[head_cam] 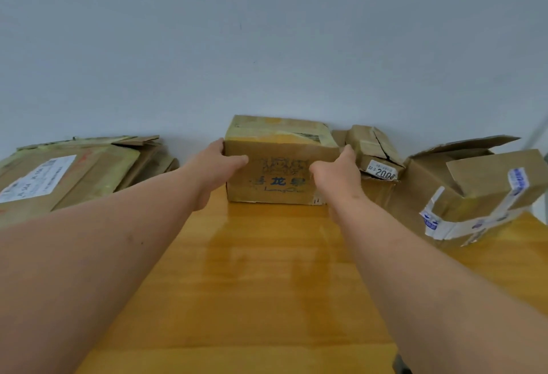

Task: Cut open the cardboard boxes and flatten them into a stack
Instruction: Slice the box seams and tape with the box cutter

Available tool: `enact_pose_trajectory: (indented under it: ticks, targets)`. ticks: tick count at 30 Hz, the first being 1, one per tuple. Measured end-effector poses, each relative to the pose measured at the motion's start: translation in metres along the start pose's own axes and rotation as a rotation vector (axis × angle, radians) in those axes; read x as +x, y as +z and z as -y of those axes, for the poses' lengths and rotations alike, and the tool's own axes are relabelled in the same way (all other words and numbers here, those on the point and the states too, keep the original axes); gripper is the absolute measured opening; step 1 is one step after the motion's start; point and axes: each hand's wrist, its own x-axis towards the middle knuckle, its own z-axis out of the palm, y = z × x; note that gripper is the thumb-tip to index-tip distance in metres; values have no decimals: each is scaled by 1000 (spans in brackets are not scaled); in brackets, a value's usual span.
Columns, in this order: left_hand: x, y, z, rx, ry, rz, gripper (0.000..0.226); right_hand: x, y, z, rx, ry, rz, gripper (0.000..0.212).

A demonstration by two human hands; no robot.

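Note:
A closed brown cardboard box [278, 163] with blue print on its front and yellowed tape on top stands at the far edge of the wooden table [267, 270], against the wall. My left hand [213, 166] grips its left side, thumb across the front face. My right hand [335, 175] grips its right side, thumb on the front. At the far left lies a stack of flattened boxes [68, 175] with a white label on top.
To the right of the held box lies a crumpled small box [376, 151] with a "2008" sticker. Further right stands an opened box [474, 190] with raised flaps and blue-and-white tape. A grey wall runs behind everything.

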Motion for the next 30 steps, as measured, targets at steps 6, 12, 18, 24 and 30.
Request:
enact_pose_trajectory:
  ticks: [6,12,18,24,30]
  targets:
    - [-23,-16,0,-54,-37,-227,48,-26,-5,-2,-35,-85,-44,69]
    - [-83,-47,3,213,-36,-290,41,-95,-25,-6,-31,-180,-22,32]
    - [-169,-63,6,294,-35,-112,64,-166,-56,-11,56,-253,-38,16]
    - [-229,-71,13,362,34,28,73,-212,-79,-24,58,-256,-32,17]
    - [-249,-74,38,407,119,10,86,-237,-84,-41,13,-287,14,49]
